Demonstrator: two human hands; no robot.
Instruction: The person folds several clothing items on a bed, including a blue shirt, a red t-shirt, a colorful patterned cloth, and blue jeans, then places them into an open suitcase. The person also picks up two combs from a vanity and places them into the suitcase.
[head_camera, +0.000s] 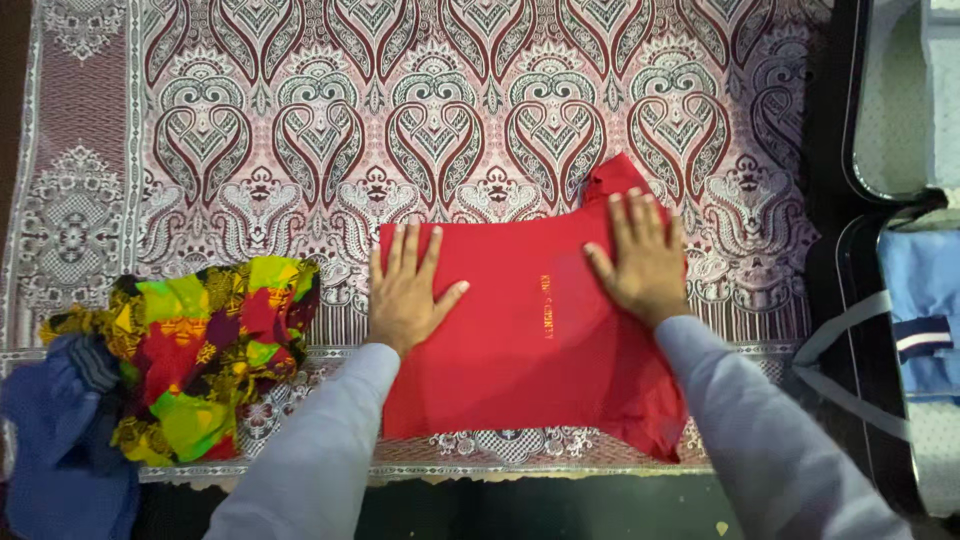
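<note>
Both hands lie flat with fingers spread, palms down on a folded red garment (530, 330): the left hand (405, 292) presses its left edge, the right hand (643, 258) its upper right part. The garment rests on a patterned maroon and white cloth (300, 130). Left of the left hand lies a crumpled multicoloured fabric (200, 350) beside a blue cloth (60, 440); right of the right hand sits a light blue bag (925, 300).

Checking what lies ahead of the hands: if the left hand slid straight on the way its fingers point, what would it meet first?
The left hand lies flat on the red garment, fingers pointing away. It would cross the garment's top edge, then meet only the patterned cloth; that way looks free.
</note>
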